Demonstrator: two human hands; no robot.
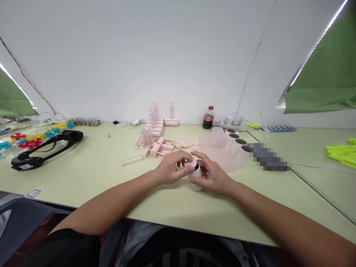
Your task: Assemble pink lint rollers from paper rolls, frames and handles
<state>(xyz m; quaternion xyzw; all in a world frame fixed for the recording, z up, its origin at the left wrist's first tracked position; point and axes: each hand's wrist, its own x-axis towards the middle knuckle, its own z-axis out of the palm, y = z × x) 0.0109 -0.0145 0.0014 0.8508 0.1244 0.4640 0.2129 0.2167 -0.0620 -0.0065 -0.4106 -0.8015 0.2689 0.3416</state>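
My right hand (214,178) wraps round a white cylinder (197,186) that stands near the front of the table, its dark mouth facing up. Between the thumb and fingers of my left hand (172,167) is a pale pink round disc (190,162), tilted at the cylinder's mouth and covering part of it. Just behind my hands lie several more pale pink discs (182,145). Left of those are pink roller-like pieces (157,147) in pink holders, clear tubes (146,137) standing upright, and one clear tube (132,160) lying flat.
Several white cylinders with dark mouths (240,141) stand at right beside translucent pink packaging (214,148). A cola bottle (208,118) stands by the wall, near a power strip (236,127) with cables. A black headset-like strap (47,148) and colourful flower pieces (33,143) lie left.
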